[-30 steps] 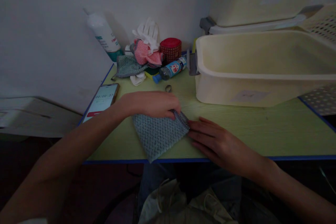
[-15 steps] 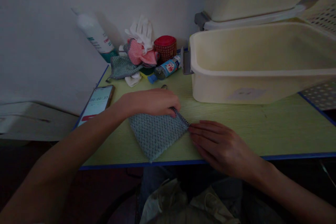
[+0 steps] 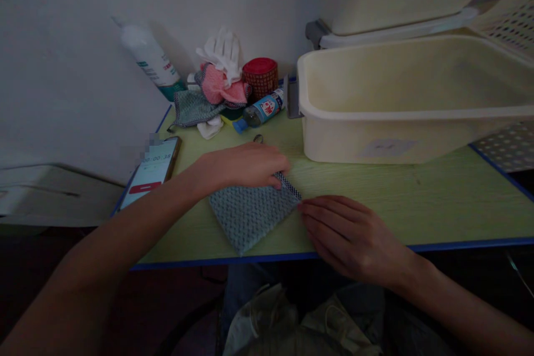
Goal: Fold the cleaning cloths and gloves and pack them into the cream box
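1. Little has just changed: the grey-blue cloth [image 3: 252, 214] keeps its place on the surface [image 3: 359, 192], left of the tub [image 3: 362, 136]
2. Left hand [image 3: 250, 164]: fingers curled, pinching the checked edge
3. Right hand [image 3: 354, 236]: fingers together, tips touching the cloth's corner; cannot tell whether they pinch

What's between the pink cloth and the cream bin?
A round, red-lidded container and, in front of it, a blue-capped bottle on its side. The head view shows both.
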Demonstrator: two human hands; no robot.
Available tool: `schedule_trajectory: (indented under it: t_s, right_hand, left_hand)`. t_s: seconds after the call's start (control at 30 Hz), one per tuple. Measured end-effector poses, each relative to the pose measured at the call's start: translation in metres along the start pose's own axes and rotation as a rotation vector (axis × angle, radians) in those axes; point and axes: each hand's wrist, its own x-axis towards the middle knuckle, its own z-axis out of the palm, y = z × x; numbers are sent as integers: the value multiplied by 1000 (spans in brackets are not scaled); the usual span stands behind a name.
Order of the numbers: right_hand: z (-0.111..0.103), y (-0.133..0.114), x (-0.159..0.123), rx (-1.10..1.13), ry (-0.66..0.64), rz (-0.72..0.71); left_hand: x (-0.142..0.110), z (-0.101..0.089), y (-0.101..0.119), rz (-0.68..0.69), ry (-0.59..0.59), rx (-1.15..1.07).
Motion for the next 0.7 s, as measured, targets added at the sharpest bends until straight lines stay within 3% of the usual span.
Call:
schedule_trajectory:
  t_s: [0.13,0.27,0.5,0.7]
  right_hand:
    - [0,-2,1,-27,-72,0]
    - [4,-1,2,5,-121,26]
    - [7,-1,1,-2,-119,32]
    - [4,-2,4,2,-122,29]
  left_hand:
    - [-12,7,9,-34,199,151]
    - [-30,30,23,-56,404,254]
    - [-49,78,30,-65,426,135]
    - [-47,86,23,-99,366,-3]
